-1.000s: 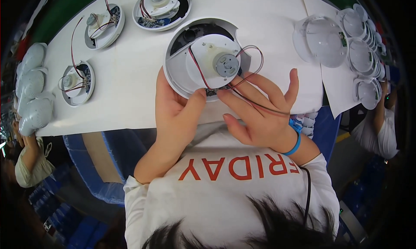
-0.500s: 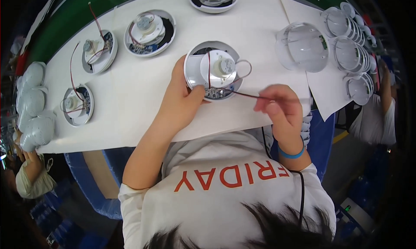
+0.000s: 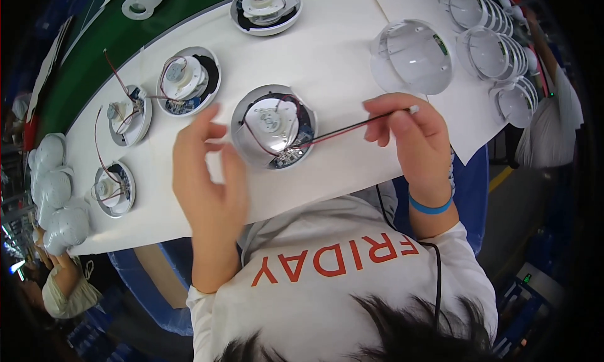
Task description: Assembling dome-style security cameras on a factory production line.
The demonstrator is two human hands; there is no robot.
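A round white housing (image 3: 242,145) lies on the table in front of me, open side up. Inside it are a silver motor (image 3: 270,121) on a white mount and a small circuit board (image 3: 290,155). My left hand (image 3: 211,179) is just left of the housing, apart from it, fingers spread and holding nothing. A red and black wire pair (image 3: 346,130) runs taut from the board to my right hand (image 3: 420,141), which pinches it between thumb and fingers. The wire's small white plug (image 3: 413,109) sticks out past the fingertips.
Similar housings with motors stand at the left (image 3: 115,189) and at the back (image 3: 266,12). A clear-white dome cover (image 3: 412,60) is at the right, beside stacked covers (image 3: 484,53). Wrapped white parts (image 3: 56,189) line the left edge. Other people sit at both sides.
My left hand has let go of the housing and drawn away to the left. The housing now rests on the table. My right hand has the wire pulled straighter. The view has shifted.
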